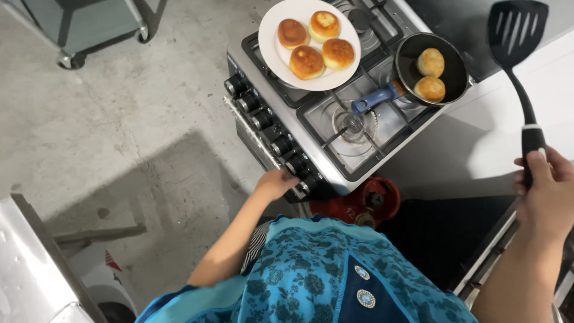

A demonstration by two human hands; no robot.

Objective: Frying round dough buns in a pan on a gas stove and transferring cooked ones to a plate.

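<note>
Spatula (pixel 519 54) sits clenched in right hand (pixel 545 197); left hand (pixel 276 183) pinches a stove knob (pixel 297 164) below the frying pan (pixel 431 69).

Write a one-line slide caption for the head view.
Left hand at black stove knobs; right hand holds black slotted spatula.

Left hand (pixel 276 182) on stove knob (pixel 306 185); right hand (pixel 545 194) grips spatula (pixel 518 27).

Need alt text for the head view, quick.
Left hand touches a stove knob; right hand holds a black slotted spatula. Two golden buns fry in a black pan; four sit on a white plate.
</note>
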